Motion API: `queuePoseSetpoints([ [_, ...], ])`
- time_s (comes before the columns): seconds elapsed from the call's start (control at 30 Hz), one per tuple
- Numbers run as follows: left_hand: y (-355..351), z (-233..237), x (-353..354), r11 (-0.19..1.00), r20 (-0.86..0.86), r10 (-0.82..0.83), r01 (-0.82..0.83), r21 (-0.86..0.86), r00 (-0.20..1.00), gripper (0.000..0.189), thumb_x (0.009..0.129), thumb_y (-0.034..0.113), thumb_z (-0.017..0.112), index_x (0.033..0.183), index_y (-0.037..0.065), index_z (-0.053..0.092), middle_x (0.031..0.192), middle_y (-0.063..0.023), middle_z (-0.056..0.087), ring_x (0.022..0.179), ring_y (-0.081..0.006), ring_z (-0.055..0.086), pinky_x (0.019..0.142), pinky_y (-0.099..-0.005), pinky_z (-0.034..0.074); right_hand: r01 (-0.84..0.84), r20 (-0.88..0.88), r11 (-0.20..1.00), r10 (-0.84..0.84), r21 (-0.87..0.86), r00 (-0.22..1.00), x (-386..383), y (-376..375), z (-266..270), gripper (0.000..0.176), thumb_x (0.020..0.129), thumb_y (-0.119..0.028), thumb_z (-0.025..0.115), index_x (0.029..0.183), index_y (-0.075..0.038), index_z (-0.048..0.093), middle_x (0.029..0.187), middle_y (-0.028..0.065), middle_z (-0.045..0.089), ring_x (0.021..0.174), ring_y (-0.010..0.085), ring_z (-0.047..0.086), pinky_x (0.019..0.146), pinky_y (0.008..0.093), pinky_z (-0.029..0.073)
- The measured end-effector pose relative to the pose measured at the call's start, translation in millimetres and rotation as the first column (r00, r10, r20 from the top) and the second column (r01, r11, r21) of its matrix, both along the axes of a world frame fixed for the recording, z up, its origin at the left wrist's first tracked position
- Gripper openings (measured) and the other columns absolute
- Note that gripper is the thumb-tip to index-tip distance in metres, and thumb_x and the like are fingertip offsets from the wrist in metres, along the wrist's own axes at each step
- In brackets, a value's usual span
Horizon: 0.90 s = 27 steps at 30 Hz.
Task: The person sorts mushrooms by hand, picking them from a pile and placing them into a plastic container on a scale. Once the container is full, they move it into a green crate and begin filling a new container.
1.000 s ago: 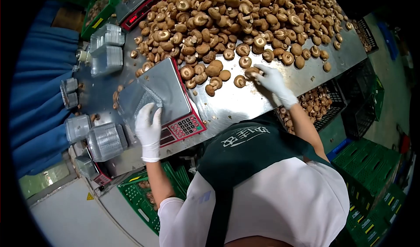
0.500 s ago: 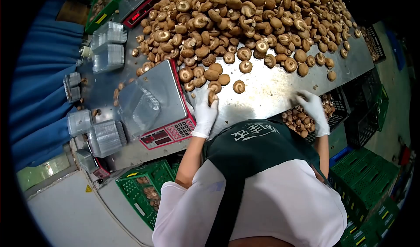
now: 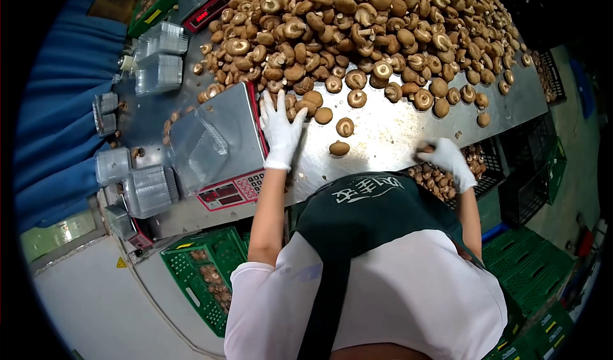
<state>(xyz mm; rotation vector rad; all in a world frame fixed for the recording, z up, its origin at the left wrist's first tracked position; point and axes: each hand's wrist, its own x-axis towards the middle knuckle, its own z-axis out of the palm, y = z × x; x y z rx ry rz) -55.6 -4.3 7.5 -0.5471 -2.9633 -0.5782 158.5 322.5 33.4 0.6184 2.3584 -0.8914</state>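
My left hand, in a white glove, has its fingers spread against a small group of shiitake mushrooms beside the digital scale. A clear plastic tray rests on the scale's plate. My right hand, also gloved, is closed on a brown mushroom, slightly blurred, at the table's front edge. Below that hand, a black crate holds many mushrooms. Between my hands, a single mushroom lies cap up on the metal table, with another mushroom showing its stem behind it.
A large mushroom heap covers the back of the table. Stacked clear trays stand at the left, near a second red scale. Green crates sit below the table at the left, and more green crates at the right.
My left hand has let go of a mushroom, which now lies on the table, and has moved up and left with fingers spread. My right hand has shifted slightly left and down.
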Motion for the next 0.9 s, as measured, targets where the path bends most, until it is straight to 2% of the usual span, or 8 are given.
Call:
queuePoseSetpoints([
  [0.17, 19.8, -19.7, -4.4, 0.979, 0.060, 0.048, -0.035, -0.199, 0.997, 0.065, 0.080, 0.059, 0.058, 0.130, 0.018, 0.053, 0.150, -0.0183, 0.023, 0.135, -0.0417, 0.019, 0.106, -0.0581, 0.020, -0.006, 0.003, 0.963, 0.005, 0.271, 1.000, 24.4, 32.3, -1.6, 0.033, 0.076, -0.036, 0.067, 0.100, -0.012, 0.068, 0.093, 0.0133, 0.068, 0.088, 0.0295, 0.065, 0.079, 0.0380, 0.050],
  [0.4, -1.3, -37.1, 65.4, 0.960, 0.074, -0.199, 0.180, 0.213, 0.977, 0.035, 0.077, 0.031, 0.063, 0.102, 0.006, 0.063, 0.132, -0.0149, 0.050, 0.124, -0.0368, 0.039, 0.099, -0.0509, 0.031, -0.102, -0.405, 0.995, 0.087, -0.014, 0.910, -59.1, -46.7, 0.3, 0.032, 0.081, -0.030, 0.063, 0.103, -0.007, 0.066, 0.092, 0.0170, 0.067, 0.085, 0.0332, 0.064, 0.078, 0.0391, 0.051],
  [0.53, -15.1, -39.3, 99.4, 0.958, -0.022, -0.258, 0.258, 0.124, 0.966, 0.019, 0.077, 0.020, 0.066, 0.089, 0.006, 0.065, 0.120, -0.0118, 0.058, 0.123, -0.0371, 0.043, 0.099, -0.0493, 0.033, -0.264, -0.613, 0.963, 0.175, -0.057, 0.770, -115.6, -98.7, -21.8, 0.033, 0.077, -0.023, 0.066, 0.106, -0.008, 0.063, 0.095, 0.0170, 0.065, 0.089, 0.0343, 0.062, 0.077, 0.0403, 0.050],
  [0.57, -18.7, -41.0, 104.0, 0.959, -0.024, -0.253, 0.254, 0.123, 0.967, 0.019, 0.077, 0.020, 0.066, 0.089, 0.006, 0.065, 0.120, -0.0118, 0.058, 0.123, -0.0371, 0.043, 0.099, -0.0493, 0.033, -0.293, -0.732, 0.953, 0.253, 0.076, 0.632, -126.8, -111.3, -33.5, 0.031, 0.075, -0.019, 0.064, 0.105, -0.009, 0.063, 0.096, 0.0153, 0.064, 0.090, 0.0328, 0.061, 0.077, 0.0407, 0.051],
  [0.7, -32.2, -39.6, 108.8, 0.918, -0.113, -0.241, 0.264, 0.297, 0.964, 0.016, 0.075, 0.009, 0.067, 0.090, 0.004, 0.064, 0.115, -0.0135, 0.059, 0.110, -0.0361, 0.053, 0.093, -0.0448, 0.041, -0.392, -0.589, 0.828, 0.561, 0.401, 0.582, -156.8, -133.2, -66.4, 0.026, 0.075, -0.016, 0.061, 0.100, -0.007, 0.064, 0.092, 0.0146, 0.063, 0.085, 0.0337, 0.060, 0.074, 0.0415, 0.051],
  [0.77, -34.0, -32.6, 100.3, 0.904, -0.248, -0.129, 0.217, 0.367, 0.960, 0.017, 0.075, 0.005, 0.067, 0.092, 0.003, 0.064, 0.112, -0.0170, 0.060, 0.101, -0.0350, 0.058, 0.088, -0.0426, 0.046, -0.365, -0.549, 0.914, 0.400, 0.177, 0.734, -160.4, -129.6, -54.1, 0.038, 0.075, -0.023, 0.065, 0.109, -0.006, 0.062, 0.098, 0.0162, 0.066, 0.091, 0.0350, 0.060, 0.079, 0.0407, 0.051],
  [0.8, -37.5, -33.5, 98.2, 0.931, -0.246, -0.067, 0.150, 0.333, 0.967, 0.024, 0.076, 0.006, 0.066, 0.099, 0.002, 0.063, 0.120, -0.0203, 0.056, 0.109, -0.0372, 0.054, 0.093, -0.0443, 0.043, -0.271, -0.709, 0.961, 0.222, 0.045, 0.669, -155.3, -122.6, -59.3, 0.039, 0.076, -0.028, 0.065, 0.108, -0.006, 0.064, 0.093, 0.0173, 0.066, 0.088, 0.0336, 0.062, 0.078, 0.0385, 0.052],
  [0.9, -22.0, -25.9, 89.5, 0.970, -0.147, 0.076, -0.039, 0.239, 0.986, 0.046, 0.080, 0.018, 0.066, 0.122, 0.003, 0.054, 0.144, -0.0229, 0.031, 0.130, -0.0447, 0.030, 0.106, -0.0489, 0.028, -0.144, -0.563, 0.945, -0.049, -0.293, 0.825, -129.7, -84.3, -25.7, 0.040, 0.077, -0.032, 0.063, 0.109, -0.008, 0.064, 0.096, 0.0183, 0.066, 0.088, 0.0323, 0.064, 0.078, 0.0370, 0.051],
])
